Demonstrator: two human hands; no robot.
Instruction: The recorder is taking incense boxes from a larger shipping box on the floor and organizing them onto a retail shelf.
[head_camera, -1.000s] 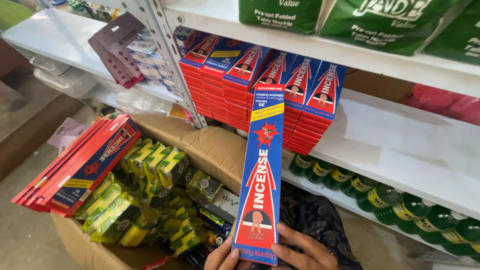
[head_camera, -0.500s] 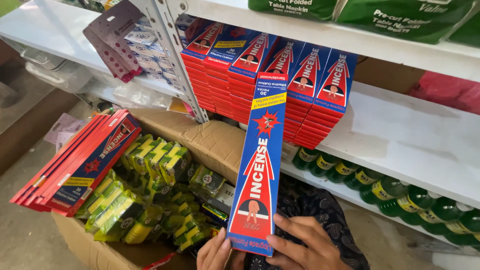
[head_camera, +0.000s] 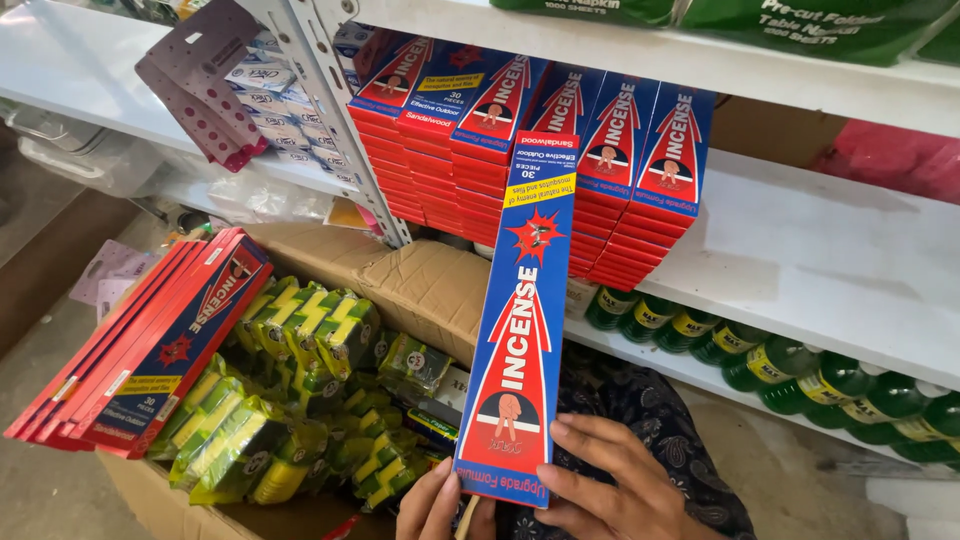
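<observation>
Holding an incense box (head_camera: 520, 330) before white shelving (head_camera: 800, 250) (shop).

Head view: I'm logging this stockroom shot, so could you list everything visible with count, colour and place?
Long flat box: one, blue and red, held upright at centre.
Stacked boxes: several piles, same colours, middle shelf.
Box bundle: one, red-edged, leaning on the carton's left.
Carton: one, brown, on the floor.
Sponge packs: many, yellow-green, inside it.
Bottles: a row, green, lower shelf.
Green packs: top shelf.
Left hand: below the box.
Right hand: gripping its bottom.
</observation>
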